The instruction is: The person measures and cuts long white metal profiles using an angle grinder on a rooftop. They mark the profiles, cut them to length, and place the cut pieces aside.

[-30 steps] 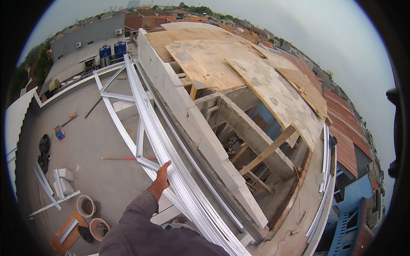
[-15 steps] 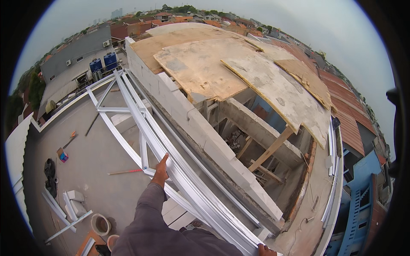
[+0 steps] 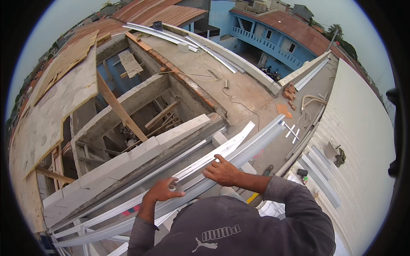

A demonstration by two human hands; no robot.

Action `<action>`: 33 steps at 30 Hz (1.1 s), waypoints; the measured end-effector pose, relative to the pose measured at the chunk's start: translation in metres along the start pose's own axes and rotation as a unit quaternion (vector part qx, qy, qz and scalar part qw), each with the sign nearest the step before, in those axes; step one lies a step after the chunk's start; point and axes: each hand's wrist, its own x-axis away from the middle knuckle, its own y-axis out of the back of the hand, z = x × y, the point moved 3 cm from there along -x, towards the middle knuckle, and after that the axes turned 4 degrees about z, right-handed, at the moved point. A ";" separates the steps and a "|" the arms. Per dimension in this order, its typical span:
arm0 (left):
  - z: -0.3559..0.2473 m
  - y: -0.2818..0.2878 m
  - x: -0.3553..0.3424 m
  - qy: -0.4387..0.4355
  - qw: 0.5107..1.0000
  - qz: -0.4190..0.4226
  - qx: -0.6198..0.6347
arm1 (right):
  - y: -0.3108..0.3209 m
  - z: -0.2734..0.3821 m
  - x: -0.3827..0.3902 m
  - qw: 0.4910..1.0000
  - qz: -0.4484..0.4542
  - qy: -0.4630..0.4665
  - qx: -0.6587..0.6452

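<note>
Long silvery metal roof-truss profiles run diagonally in front of me, a white profile [image 3: 227, 146] beside a greyer profile [image 3: 259, 139]. My left hand [image 3: 161, 190] is over the bundle, its thumb stretched out and its fingers apart, with nothing gripped. Farther right, my right hand [image 3: 222, 171] rests at the bundle's edge or just above it; contact is unclear. Its index finger is bent away from the others, and no held thing shows. Truss webs [image 3: 81, 232] spread out beneath the profiles at the lower left.
Beyond the profiles runs a low block wall [image 3: 158, 146], bordering an open pit with a leaning timber [image 3: 117, 106]. Plywood sheets [image 3: 55, 111] cover the left side. A cable [image 3: 243, 102] and bricks [image 3: 290, 93] lie ahead; a corrugated white roof [image 3: 358, 141] slopes at right.
My view has swung right, toward the profile ends. My left hand, earlier laid on the profiles with a finger extended, is now nearer my right hand, which has come off the bundle's end.
</note>
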 end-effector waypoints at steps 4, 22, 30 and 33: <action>-0.026 -0.039 -0.103 -0.022 0.954 0.295 0.055 | -0.018 0.024 -0.015 0.996 0.037 -0.069 -0.048; 0.149 -0.123 -0.256 0.162 0.978 0.041 -0.122 | -0.117 0.127 0.217 0.580 0.145 -0.592 -0.541; 0.148 -0.158 -0.312 0.170 0.939 -0.013 -0.300 | -0.151 0.098 0.267 0.435 0.212 -0.487 -0.727; 0.148 -0.183 -0.356 0.193 0.912 -0.023 -0.360 | -0.182 0.083 0.287 0.430 0.295 -0.394 -0.757</action>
